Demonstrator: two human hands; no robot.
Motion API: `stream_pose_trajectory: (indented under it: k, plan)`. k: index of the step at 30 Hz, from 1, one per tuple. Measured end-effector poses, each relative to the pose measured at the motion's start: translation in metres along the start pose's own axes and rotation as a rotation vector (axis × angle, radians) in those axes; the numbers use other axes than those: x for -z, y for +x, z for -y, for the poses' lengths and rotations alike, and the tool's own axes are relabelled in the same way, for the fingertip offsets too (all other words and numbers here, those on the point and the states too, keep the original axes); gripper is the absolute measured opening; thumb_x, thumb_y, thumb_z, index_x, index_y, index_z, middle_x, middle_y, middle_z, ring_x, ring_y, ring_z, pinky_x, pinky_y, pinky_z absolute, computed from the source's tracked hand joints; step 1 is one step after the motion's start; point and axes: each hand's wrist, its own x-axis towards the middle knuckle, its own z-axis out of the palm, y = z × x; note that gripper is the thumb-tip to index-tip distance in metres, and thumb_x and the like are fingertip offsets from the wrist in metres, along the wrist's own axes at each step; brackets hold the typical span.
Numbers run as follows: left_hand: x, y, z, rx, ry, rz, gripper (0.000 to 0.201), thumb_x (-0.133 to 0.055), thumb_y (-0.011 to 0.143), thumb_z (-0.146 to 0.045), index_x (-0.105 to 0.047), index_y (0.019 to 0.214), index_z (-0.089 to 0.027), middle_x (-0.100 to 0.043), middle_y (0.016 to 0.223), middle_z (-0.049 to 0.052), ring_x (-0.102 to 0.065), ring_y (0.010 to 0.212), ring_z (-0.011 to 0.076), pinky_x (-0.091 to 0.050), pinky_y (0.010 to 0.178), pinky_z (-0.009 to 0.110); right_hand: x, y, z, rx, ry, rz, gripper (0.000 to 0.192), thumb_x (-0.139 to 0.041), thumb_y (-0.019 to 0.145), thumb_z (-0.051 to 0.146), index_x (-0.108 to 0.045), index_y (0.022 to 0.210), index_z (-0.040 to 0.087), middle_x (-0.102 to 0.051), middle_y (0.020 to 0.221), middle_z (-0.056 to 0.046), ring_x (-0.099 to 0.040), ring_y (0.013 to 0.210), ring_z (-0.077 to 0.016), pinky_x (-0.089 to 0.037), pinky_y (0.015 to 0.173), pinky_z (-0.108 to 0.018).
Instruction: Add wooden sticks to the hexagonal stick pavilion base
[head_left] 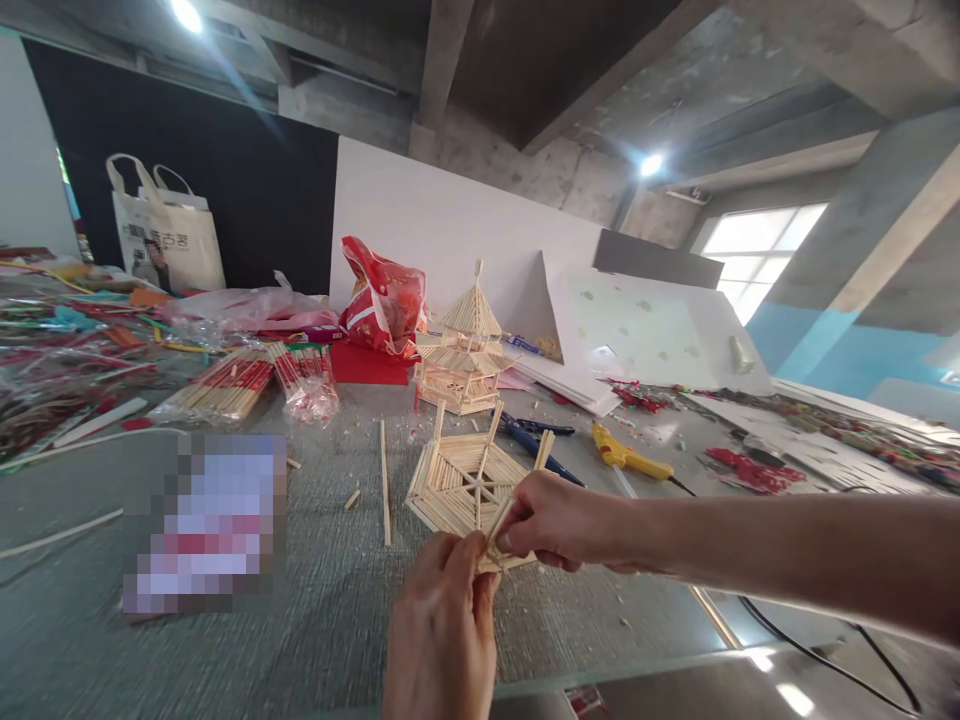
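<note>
A six-sided frame of thin wooden sticks [457,470], with spokes meeting at its middle and short posts standing up from the rim, rests near the table's front. My left hand [446,610] pinches its near edge between thumb and fingers. From the right, my right hand [551,520] closes its fingers at the same near corner, where a pale stick seems to lie under the fingertips. Both hands almost touch, and they hide that corner. Behind the frame stands a tiered stick pagoda [469,350] with a pointed roof.
Blue-handled pliers [540,450] and a yellow glue gun [630,455] lie right of the frame. A loose stick [385,485] lies to its left, near a blurred-out flat object [214,520]. Stick bundles [221,385], a red bag [384,300] and a cloth tote [169,235] are farther back.
</note>
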Motion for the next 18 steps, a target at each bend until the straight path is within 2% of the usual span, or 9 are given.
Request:
stream_pose_trajectory:
  k: [10,18]
  plan:
    - [0.0007,0.0,0.0009,-0.002,-0.019,-0.012,0.019,-0.047,0.082,-0.013,-0.055,0.095,-0.023,-0.061,0.083,0.002,-0.06,0.072,0.0163,-0.05,0.061,0.029,0.0017,0.0014,-0.0004,-0.003,-0.047,0.002,0.015,-0.051,0.061,0.016,-0.043,0.049,0.017,-0.03,0.041,0.008,-0.029,0.04,-0.0056,-0.02,0.036,-0.019]
    - [0.0026,0.0041,-0.006,0.021,-0.021,-0.038,0.023,-0.051,0.076,-0.006,-0.057,0.092,-0.02,-0.062,0.082,0.003,-0.061,0.07,0.0176,-0.05,0.061,0.031,0.0006,-0.0027,0.0055,-0.052,-0.088,-0.02,0.017,-0.053,0.061,0.018,-0.042,0.048,0.017,-0.027,0.04,0.009,-0.025,0.04,-0.0053,-0.018,0.037,-0.02]
